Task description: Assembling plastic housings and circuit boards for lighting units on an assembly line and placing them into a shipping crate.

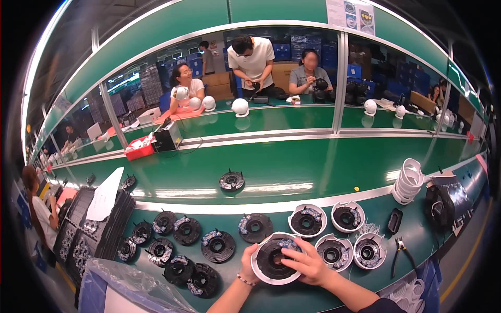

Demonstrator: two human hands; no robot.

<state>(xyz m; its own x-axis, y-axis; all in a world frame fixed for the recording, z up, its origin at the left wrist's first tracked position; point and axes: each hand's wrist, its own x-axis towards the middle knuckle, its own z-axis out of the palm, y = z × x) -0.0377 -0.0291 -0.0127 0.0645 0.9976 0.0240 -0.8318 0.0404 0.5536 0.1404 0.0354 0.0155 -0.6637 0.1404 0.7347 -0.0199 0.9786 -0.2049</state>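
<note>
Between my hands, above the near edge of the green bench, is a white round housing (278,282) with a black disc (269,258) set inside it. A small blue circuit board (287,244) shows at the disc's upper right. My left hand (247,266) grips the housing's left rim, a beaded bracelet at its wrist. Around the right rim is my right hand (309,265), its fingers reaching over the disc next to the board. Just beyond, another white housing (308,235) holds a similar black disc. Several more such housings stand to the right.
Loose black discs with boards (218,246) cover the bench's left part. Black trays (96,224) are stacked far left. At right are pliers (399,255), a black oval part (395,221) and stacked white rings (407,188). A disc (231,180) lies on the green belt; people work beyond.
</note>
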